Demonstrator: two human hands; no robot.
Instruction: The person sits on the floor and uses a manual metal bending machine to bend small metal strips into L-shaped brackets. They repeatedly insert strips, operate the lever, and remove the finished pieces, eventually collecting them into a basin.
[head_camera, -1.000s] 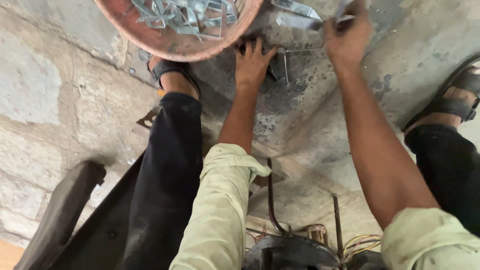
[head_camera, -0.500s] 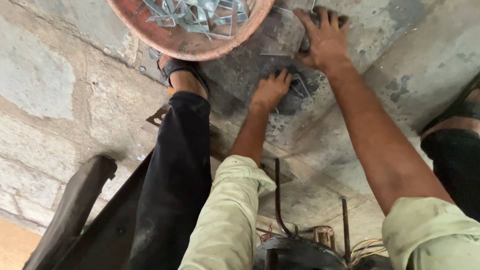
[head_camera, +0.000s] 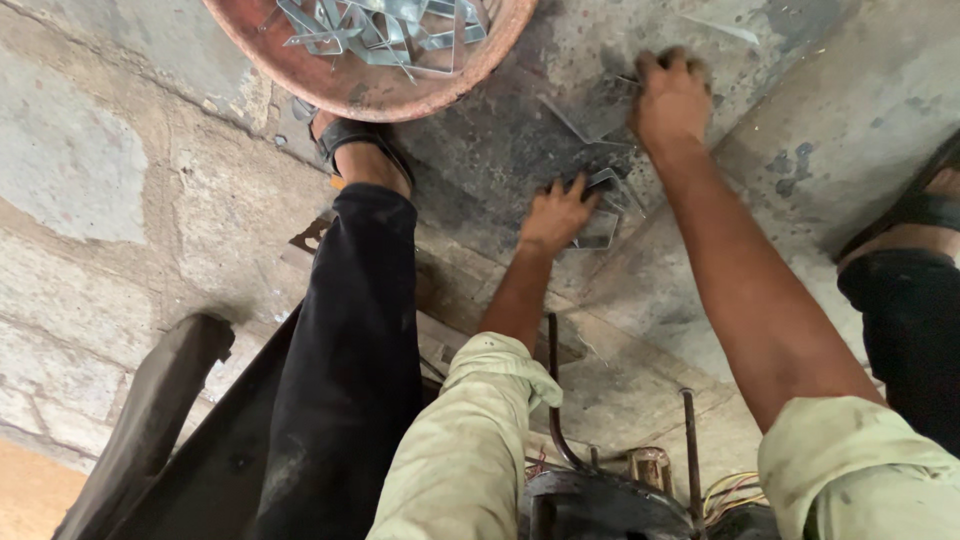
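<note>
Head view: bent metal strips (head_camera: 600, 205) on the dark, stained floor (head_camera: 500, 140), right of centre, just beyond the knees. Left hand (head_camera: 556, 213) on the nearer strips, fingers curled over their edge, grip closed on a piece or merely pressing, cannot tell. Right hand (head_camera: 670, 95) farther and to the right, knuckles up, fingers bent down onto another flat strip (head_camera: 590, 110); actual grasp not visible either. Since half a second ago, left hand drawn nearer and lower, right hand shifted rightward, away from the bowl. Both forearms stretched forward, pale green sleeves rolled to the elbow. Far left, red-brown bowl (head_camera: 370, 60) heaped with more metal clips, beside a sandalled foot (head_camera: 355, 150). Near edge, dark round machine part (head_camera: 600, 500) with upright rods.
</note>
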